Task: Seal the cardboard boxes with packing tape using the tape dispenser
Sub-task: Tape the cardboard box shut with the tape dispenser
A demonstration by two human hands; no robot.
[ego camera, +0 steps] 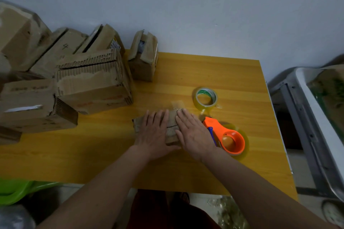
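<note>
A small cardboard box lies on the yellow table near its middle. My left hand and my right hand both press flat on its top, fingers straight, side by side. A strip of clear tape sticks out past the box's far edge. The orange tape dispenser lies on the table just right of my right hand, untouched. A spare roll of clear tape sits behind it.
Several worn cardboard boxes are stacked along the left side and back of the table, one small one standing apart. A metal rack with a white bin stands to the right. A green object is at lower left.
</note>
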